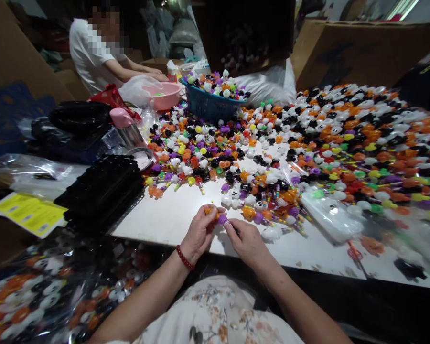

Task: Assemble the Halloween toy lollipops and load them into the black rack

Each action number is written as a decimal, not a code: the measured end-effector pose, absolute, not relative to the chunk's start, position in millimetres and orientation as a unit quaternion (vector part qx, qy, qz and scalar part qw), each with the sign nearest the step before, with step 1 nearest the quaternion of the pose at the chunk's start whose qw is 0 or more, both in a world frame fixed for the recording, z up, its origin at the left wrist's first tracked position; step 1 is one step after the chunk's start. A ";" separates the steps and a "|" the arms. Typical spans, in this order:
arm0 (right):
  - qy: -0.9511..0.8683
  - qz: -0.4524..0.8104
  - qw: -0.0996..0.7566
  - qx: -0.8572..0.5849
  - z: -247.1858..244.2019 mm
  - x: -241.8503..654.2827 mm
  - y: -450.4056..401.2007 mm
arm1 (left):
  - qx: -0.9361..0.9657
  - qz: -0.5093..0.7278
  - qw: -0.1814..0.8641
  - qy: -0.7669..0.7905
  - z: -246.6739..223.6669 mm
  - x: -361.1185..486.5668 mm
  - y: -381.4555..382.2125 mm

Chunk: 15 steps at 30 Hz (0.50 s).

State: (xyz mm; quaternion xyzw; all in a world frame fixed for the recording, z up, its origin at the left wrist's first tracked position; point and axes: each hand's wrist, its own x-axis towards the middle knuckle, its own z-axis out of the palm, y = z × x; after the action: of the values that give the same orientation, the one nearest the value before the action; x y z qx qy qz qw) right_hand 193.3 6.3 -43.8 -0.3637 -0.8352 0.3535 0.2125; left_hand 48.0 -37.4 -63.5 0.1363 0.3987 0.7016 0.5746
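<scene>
My left hand (200,229), with a red bead bracelet at its wrist, pinches the orange end of a small plastic toy over the near edge of the white table. My right hand (249,239) grips the same toy from the other side, its fingers closed near the purple piece (222,219). Most of the toy is covered by my fingers, and a dark bit shows by the right fingertips. Just beyond my hands lies a heap of small toys: orange pumpkin heads (249,213), white ghost heads (234,195) and sticks with coloured beads.
A blue basket (211,106) of toy pieces stands behind, beside a pink basin (166,95) and a co-worker (93,57). Black trays (100,191) and a steel cup (131,134) are at left. A plastic bag (331,215) and red scissors (354,253) lie at right.
</scene>
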 end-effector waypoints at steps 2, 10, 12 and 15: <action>-0.830 0.373 0.217 -0.353 -44.2 193.7 6.7 | 0.157 0.697 0.562 0.416 -63.1 49.3 -38.1; -0.821 0.387 0.231 -0.351 -53.2 185.6 -0.6 | 0.225 0.644 0.396 0.615 -68.9 60.6 -43.0; -0.818 0.380 0.247 -0.354 -57.5 181.2 -3.9 | 0.209 0.651 0.389 0.618 -74.0 62.9 -42.8; -0.828 0.352 0.264 -0.346 -62.9 176.6 -2.4 | 0.186 0.668 0.405 0.596 -80.1 61.6 -38.3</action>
State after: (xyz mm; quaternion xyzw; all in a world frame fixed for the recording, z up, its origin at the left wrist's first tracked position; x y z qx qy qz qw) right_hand 176.6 -2.4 -62.9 -0.3462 -0.8284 0.3525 0.2640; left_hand 61.6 -38.3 -80.1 0.1863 0.5961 0.6677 0.4051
